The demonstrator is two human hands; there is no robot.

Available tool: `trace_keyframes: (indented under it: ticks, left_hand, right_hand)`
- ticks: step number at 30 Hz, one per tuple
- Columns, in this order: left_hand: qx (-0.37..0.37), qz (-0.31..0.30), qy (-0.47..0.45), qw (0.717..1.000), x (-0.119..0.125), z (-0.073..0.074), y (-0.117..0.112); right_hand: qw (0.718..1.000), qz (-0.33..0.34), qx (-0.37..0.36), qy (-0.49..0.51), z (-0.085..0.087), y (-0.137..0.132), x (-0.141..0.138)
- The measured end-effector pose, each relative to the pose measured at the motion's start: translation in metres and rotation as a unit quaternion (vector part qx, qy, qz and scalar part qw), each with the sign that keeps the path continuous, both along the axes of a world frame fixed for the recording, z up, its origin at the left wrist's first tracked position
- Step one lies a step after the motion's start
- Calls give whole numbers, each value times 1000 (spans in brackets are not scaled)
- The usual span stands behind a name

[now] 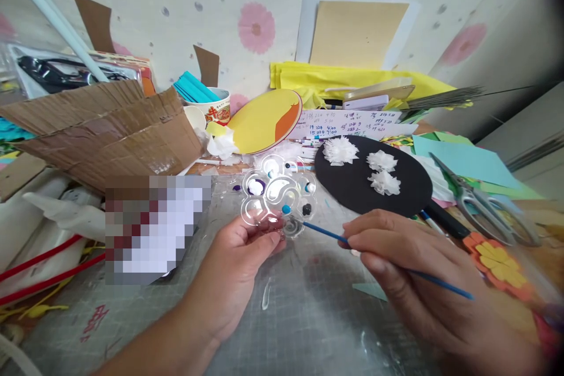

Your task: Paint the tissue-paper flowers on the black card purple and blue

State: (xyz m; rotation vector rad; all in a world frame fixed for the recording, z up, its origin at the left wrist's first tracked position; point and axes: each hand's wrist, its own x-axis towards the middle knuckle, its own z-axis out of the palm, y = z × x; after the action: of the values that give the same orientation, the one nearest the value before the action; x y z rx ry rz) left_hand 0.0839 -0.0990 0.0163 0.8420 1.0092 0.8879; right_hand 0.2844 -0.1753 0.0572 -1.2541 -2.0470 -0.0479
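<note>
My left hand pinches the near edge of a clear flower-shaped paint palette. Its wells hold dabs of white, blue, black and purple paint. In my right hand is a thin blue paintbrush, gripped like a pen. The brush tip points left and reaches the palette's near right well; whether it touches the well I cannot tell. Just beyond my right hand lies a black paddle-shaped fan carrying several white ruffled paper flowers.
Grey scissors and an orange-yellow paper flower lie at the right. A yellow oval fan leans near a paper cup at the back. At left stand a cardboard box and a blurred-out object. A cutting mat covers the table.
</note>
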Motion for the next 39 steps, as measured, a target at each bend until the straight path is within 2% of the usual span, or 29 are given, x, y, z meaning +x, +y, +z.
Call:
trace_keyframes:
  ticks: [3,4,7,8,11,15,19,23,27,31,34,39]
  left_hand:
    - [3,1,3,1000,1,1,0]
    - [2,4,3,1000,1,1,0]
    - [-3,11,1,1000,0,0,-1]
    - [-3,12,-1,1000,0,0,-1]
    - [0,14,-3,1000,-1,0,-1]
    - [0,8,4,1000,-1,0,-2]
    - [3,6,2,1000,0,2,-1]
    - [2,11,3,1000,0,2,-1]
    - [3,20,1,1000,0,2,-1]
    - [-1,20,2,1000,1,1,-1]
    - [-4,22,3,1000,1,1,-1]
    - [2,13,-2,1000,0,1,0]
  right_hand:
    - [997,71,-16,-14,4,2,1]
    - [998,64,-23,-13,5,1,2]
    - [999,-11,-26,16,5,0,2]
    - [999,-14,-26,23,4,-1,2]
    - [999,31,-40,17,3,-1,1]
    - [999,-8,-19,30,2,1,2]
    - [997,68,-31,11,4,2,3]
    - [1000,14,-18,5,6,3,4]
    - [998,65,-24,-7,7,4,4]
    - [999,38,-12,28,5,6,4]
    - [998,58,-8,18,3,7,4]
    - [999,40,-3,18,3,7,4]
